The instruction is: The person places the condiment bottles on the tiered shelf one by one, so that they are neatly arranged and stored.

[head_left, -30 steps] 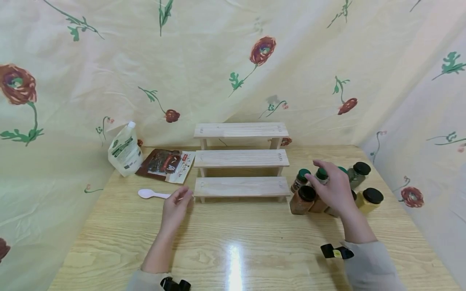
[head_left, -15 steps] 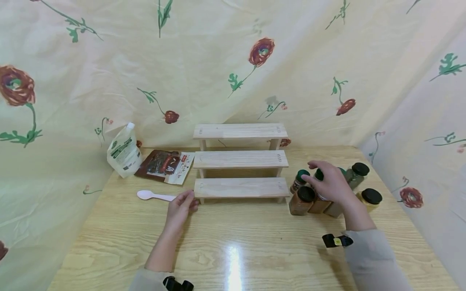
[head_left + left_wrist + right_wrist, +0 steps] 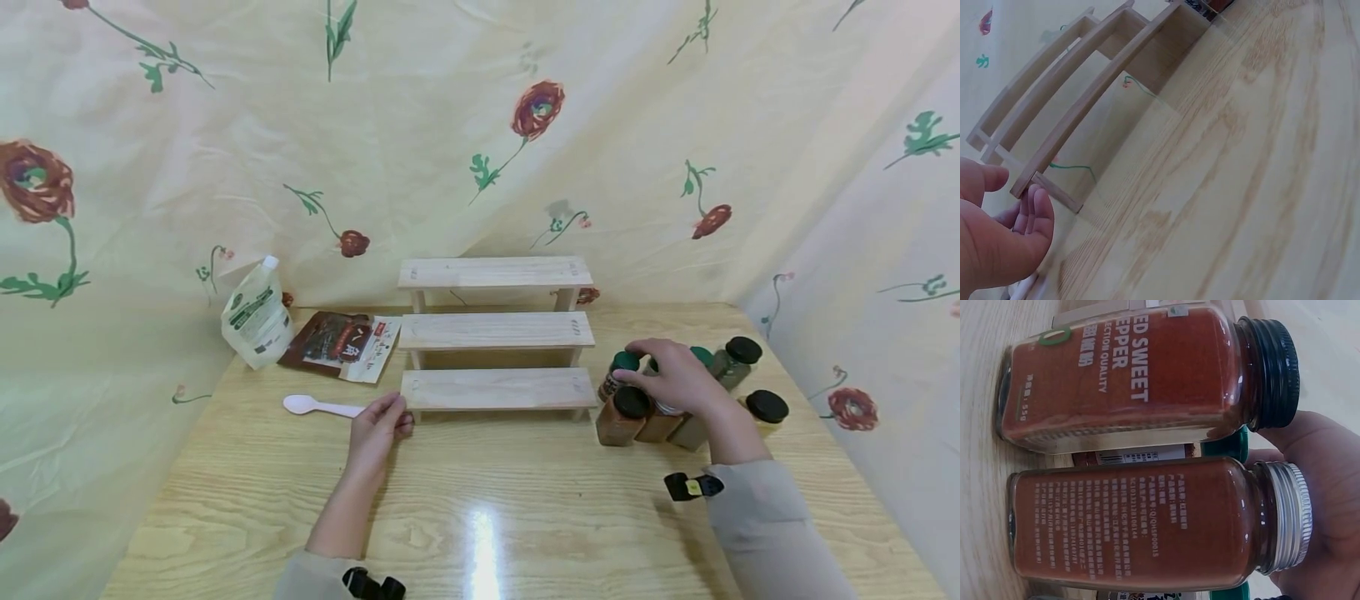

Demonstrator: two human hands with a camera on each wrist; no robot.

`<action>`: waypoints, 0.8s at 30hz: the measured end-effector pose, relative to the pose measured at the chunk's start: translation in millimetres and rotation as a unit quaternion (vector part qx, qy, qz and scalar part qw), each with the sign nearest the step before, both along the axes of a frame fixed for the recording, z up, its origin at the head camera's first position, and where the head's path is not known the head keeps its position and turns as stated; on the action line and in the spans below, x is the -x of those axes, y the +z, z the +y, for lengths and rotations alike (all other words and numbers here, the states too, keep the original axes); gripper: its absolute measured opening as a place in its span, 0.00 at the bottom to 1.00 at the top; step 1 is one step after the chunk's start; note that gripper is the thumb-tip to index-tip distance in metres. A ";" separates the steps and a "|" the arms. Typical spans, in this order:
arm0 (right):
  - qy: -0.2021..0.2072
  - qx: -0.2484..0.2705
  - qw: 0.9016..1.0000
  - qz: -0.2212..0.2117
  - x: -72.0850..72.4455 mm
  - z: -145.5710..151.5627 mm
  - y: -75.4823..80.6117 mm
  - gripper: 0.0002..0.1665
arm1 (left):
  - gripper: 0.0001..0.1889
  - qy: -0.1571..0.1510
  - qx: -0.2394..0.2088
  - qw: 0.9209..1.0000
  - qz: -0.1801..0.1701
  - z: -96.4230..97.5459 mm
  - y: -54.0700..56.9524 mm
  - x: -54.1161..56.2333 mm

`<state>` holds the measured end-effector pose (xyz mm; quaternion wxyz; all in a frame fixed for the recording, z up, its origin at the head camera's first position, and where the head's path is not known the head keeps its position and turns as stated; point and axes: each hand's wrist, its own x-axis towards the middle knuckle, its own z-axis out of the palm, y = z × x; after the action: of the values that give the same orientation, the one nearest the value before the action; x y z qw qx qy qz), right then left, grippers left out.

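Observation:
A three-step wooden display rack (image 3: 498,388) stands in the middle of the table. My left hand (image 3: 375,429) holds the left end of its lowest step; in the left wrist view the fingers (image 3: 1036,209) curl under the board's end. A white plastic spoon (image 3: 318,407) lies beside that hand, its handle end hidden. At the right, my right hand (image 3: 678,379) reaches over a cluster of spice jars, thumb and forefinger around the green cap of the leftmost jar (image 3: 613,383). Close to the right wrist camera stand a black-capped red pepper jar (image 3: 1147,381) and a silver-capped jar (image 3: 1129,525).
A white spouted pouch (image 3: 258,317) and a brown-and-white packet (image 3: 341,346) lie at the back left. Right of my right hand stand a black-capped green jar (image 3: 737,360) and a black-capped yellow jar (image 3: 767,408). A flowered cloth (image 3: 450,167) hangs behind the table.
My left hand has moved right onto the rack's lowest step. My right hand has shifted left and its thumb and forefinger have come to the leftmost green cap.

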<state>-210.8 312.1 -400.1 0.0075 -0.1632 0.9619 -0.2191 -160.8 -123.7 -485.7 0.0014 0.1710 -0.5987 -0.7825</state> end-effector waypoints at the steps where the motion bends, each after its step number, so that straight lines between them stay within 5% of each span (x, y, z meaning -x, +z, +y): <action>1: 0.003 -0.002 1.000 0.003 0.2 -0.6 0.1 0.37 | 0.22 0.001 0.000 1.000 0.000 0.2 -0.5 0.6; 14: -0.013 0.008 0.999 0.029 -1.1 -2.1 6.7 0.33 | 0.23 0.006 -0.009 1.000 -0.001 6.0 -3.8 6.3; 24: -0.038 0.036 0.992 0.111 3.1 -5.1 22.8 0.24 | 0.23 -0.003 0.011 1.000 -0.003 5.3 -3.4 7.8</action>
<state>-213.9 306.9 -377.3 -0.1137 -0.1501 0.9538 -0.2343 -168.6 -118.4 -489.1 -0.0013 0.1714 -0.6079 -0.7753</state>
